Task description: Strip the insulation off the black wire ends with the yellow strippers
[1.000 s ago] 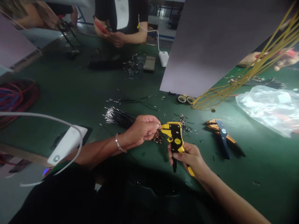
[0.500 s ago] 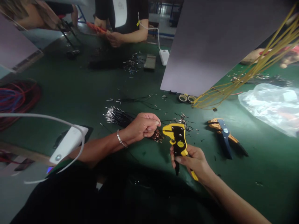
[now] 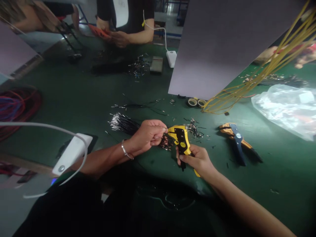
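My left hand (image 3: pixel 153 133) is closed in a pinch on a thin black wire, little of which shows now. My right hand (image 3: pixel 197 159) grips the handles of a yellow and black wire stripper (image 3: pixel 181 140), whose jaws meet the fingertips of my left hand. Behind my left hand lies a bundle of black wires (image 3: pixel 123 123) with bright ends at its left. Copper-coloured wire ends (image 3: pixel 166 143) show just below my left fingers. Beyond the stripper is a small heap of cut scraps (image 3: pixel 195 127).
On the right lie a blue and orange stripper (image 3: pixel 237 136) and a clear plastic bag (image 3: pixel 283 108). Yellow wires (image 3: pixel 261 79) hang beside a grey panel (image 3: pixel 209 46). Two tape rolls (image 3: pixel 197 102) sit below it. A white device (image 3: pixel 72 153) is at left. Another person's hands (image 3: pixel 119 38) work opposite.
My right hand has moved left and slightly up with the yellow stripper, so its jaws have come up to my left fingertips. My left hand has barely moved.
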Demonstrator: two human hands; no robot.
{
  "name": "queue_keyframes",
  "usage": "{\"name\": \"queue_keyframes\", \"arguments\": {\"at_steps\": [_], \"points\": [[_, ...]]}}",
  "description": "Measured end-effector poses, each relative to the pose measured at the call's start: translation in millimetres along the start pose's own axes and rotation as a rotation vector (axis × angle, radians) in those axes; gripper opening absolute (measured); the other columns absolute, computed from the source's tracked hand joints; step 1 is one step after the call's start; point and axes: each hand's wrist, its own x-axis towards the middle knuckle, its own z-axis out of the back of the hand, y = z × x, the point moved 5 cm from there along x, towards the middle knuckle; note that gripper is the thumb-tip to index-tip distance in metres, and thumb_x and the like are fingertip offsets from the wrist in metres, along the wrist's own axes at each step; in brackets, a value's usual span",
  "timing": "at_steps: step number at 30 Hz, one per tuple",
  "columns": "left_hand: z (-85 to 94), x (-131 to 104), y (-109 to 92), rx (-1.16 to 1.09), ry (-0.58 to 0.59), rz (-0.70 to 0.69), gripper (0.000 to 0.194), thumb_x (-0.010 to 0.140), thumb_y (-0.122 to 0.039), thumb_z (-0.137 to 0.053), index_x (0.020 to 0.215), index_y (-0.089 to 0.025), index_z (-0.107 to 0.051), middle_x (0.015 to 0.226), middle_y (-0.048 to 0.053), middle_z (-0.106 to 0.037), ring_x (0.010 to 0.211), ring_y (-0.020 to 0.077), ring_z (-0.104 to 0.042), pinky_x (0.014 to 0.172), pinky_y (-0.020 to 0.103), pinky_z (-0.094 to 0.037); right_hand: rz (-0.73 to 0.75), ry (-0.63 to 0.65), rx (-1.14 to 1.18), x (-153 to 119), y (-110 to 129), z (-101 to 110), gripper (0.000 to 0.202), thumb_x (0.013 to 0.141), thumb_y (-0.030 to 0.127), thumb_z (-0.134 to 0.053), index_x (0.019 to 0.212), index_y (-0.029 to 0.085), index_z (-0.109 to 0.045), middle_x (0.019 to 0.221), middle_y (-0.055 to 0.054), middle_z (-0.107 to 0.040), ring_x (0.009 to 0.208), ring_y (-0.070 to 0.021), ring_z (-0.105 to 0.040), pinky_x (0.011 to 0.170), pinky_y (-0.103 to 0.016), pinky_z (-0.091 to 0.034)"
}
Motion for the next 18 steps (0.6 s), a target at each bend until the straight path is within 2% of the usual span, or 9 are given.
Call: {"name": "queue_keyframes", "arguments": {"at_steps": [2, 5, 6, 8, 14, 18], "points": [[6.7, 3.2, -9.7, 0.007, -0.019, -0.044, 0.008, 0.071, -0.008, -0.06, 0.065, -0.013, -0.058, 0.041, -0.009, -0.033, 0.035, 0.0013, -0.022, 0.037, 0.018, -0.015, 0.017, -0.082, 0.015, -1.1, 2.1, 16.5, 0.016, 0.069, 0.025, -0.071, 0.079, 0.014, -0.066, 0.058, -0.002, -0.066, 0.053, -0.0167, -0.059, 0.053, -0.03, -0.047], [17.7, 8.0, -26.0, 0.006, -0.066, -0.176, 0.006, 0.071, -0.009, -0.062, 0.067, -0.013, -0.059, 0.041, -0.009, -0.032, 0.036, 0.0013, -0.022, 0.037, 0.018, -0.016, 0.076, -0.274, 0.108, -11.6, 9.2, 47.2, 0.018, 0.068, 0.024, -0.072, 0.082, 0.015, -0.065, 0.064, -0.002, -0.066, 0.053, -0.0168, -0.06, 0.052, -0.029, -0.049], [18.4, 9.3, -27.5, 0.004, -0.049, -0.178, 0.006, 0.072, -0.011, -0.062, 0.067, -0.013, -0.059, 0.041, -0.01, -0.031, 0.035, 0.0013, -0.022, 0.037, 0.017, -0.016, 0.095, -0.278, 0.102, -15.8, 12.0, 51.7, 0.021, 0.068, 0.024, -0.073, 0.085, 0.016, -0.066, 0.066, -0.003, -0.066, 0.056, -0.0182, -0.062, 0.054, -0.031, -0.05], [16.5, 10.7, -24.8, 0.012, 0.004, -0.123, 0.006, 0.072, -0.012, -0.062, 0.067, -0.012, -0.058, 0.041, -0.01, -0.031, 0.035, 0.0012, -0.021, 0.037, 0.017, -0.016, 0.078, -0.186, 0.065, -22.3, 14.5, 48.6, 0.025, 0.069, 0.026, -0.075, 0.09, 0.016, -0.067, 0.074, -0.006, -0.069, 0.066, -0.0222, -0.066, 0.063, -0.036, -0.054], [8.9, 6.3, -17.9, -0.024, 0.09, -0.044, 0.005, 0.07, -0.008, -0.06, 0.068, -0.013, -0.058, 0.043, -0.009, -0.032, 0.036, 0.0016, -0.02, 0.035, 0.017, -0.014, 0.039, 0.061, 0.178, -23.9, 7.6, 16.8, 0.027, 0.073, 0.028, -0.073, 0.097, 0.016, -0.067, 0.084, -0.006, -0.068, 0.071, -0.022, -0.065, 0.071, -0.039, -0.054], [6.9, 4.2, -19.8, -0.058, 0.123, -0.01, 0.008, 0.068, -0.005, -0.059, 0.067, -0.013, -0.057, 0.043, -0.009, -0.031, 0.036, 0.002, -0.019, 0.034, 0.017, -0.013, 0.008, 0.179, 0.271, -20.8, -3.5, 12.9, 0.028, 0.074, 0.023, -0.071, 0.101, 0.017, -0.067, 0.088, -0.007, -0.069, 0.076, -0.023, -0.066, 0.075, -0.04, -0.052]]}}
